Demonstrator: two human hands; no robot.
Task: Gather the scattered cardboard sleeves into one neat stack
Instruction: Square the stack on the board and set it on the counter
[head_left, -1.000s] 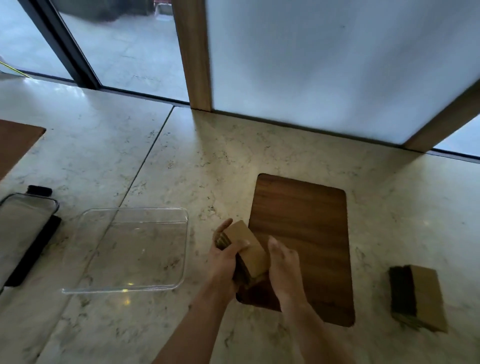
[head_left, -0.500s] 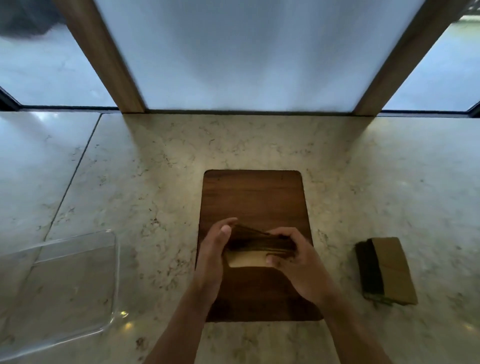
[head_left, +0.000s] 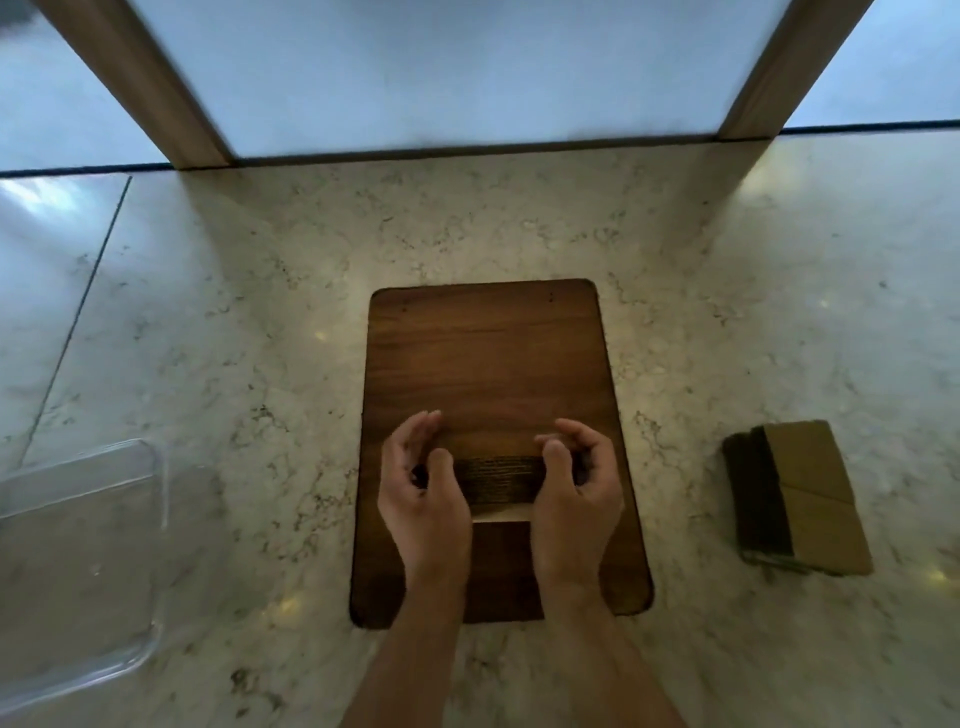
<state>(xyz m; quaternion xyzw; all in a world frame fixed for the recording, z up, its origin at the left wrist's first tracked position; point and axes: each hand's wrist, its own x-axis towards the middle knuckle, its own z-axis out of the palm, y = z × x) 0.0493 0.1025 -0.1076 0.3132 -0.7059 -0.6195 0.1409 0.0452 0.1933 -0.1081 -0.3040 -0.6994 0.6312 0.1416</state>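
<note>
A bundle of brown cardboard sleeves (head_left: 498, 479) stands on edge on the dark wooden board (head_left: 488, 353), its ribbed edges facing up. My left hand (head_left: 423, 483) presses its left end and my right hand (head_left: 574, 483) presses its right end, thumbs over the top. A second pile of flattened sleeves (head_left: 797, 499) lies on the marble counter to the right, apart from both hands, fanned slightly askew.
A clear plastic tray (head_left: 78, 561) sits at the left edge on the marble counter (head_left: 249, 364). Frosted panels with wooden posts (head_left: 156, 93) rise behind the counter.
The bundle has been turned and set down on the board's middle. Both hands shifted to its two ends, squaring it. The view swung right, so the tray slid to the left edge.
</note>
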